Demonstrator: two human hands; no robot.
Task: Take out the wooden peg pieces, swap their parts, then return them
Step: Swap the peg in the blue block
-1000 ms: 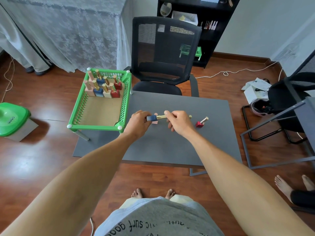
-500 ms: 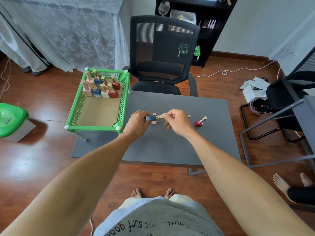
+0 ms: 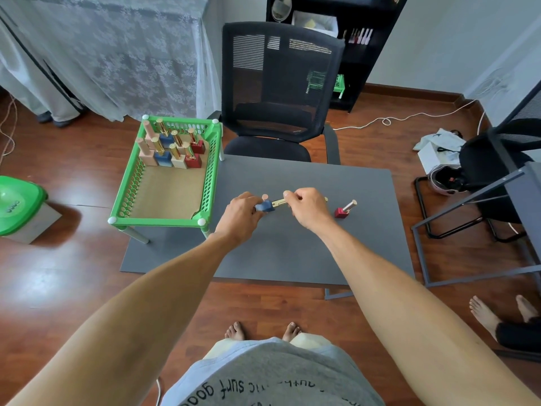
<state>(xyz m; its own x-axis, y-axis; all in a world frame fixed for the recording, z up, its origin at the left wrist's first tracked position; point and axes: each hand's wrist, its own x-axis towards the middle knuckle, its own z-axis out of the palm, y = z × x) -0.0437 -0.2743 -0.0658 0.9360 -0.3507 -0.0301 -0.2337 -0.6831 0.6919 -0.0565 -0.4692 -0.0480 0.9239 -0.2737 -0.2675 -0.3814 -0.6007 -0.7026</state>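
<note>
The left hand (image 3: pixel 240 213) is closed on a blue block (image 3: pixel 265 206), pinching it between thumb and fingers above the grey table (image 3: pixel 292 253). The right hand (image 3: pixel 307 209) is closed on a gold peg (image 3: pixel 279 203), which runs horizontally from the right fingers to the blue block; whether the peg is seated in the block or only touching it cannot be told. The peg's far end shows just past the right hand. A pink piece (image 3: pixel 265 196) is partly visible behind the blue block, mostly hidden by the left hand. A red block with a silver peg (image 3: pixel 345 209) lies tilted on the table, to the right of the right hand and apart from it. A green basket (image 3: pixel 164 220) stands on legs at the table's left edge. Along its far wall stand the remaining peg pieces (image 3: pixel 171 148) in two rows, upright, with pink, blue, cream and red bases. A black mesh chair (image 3: pixel 278 83) stands at the table's far side.
</note>
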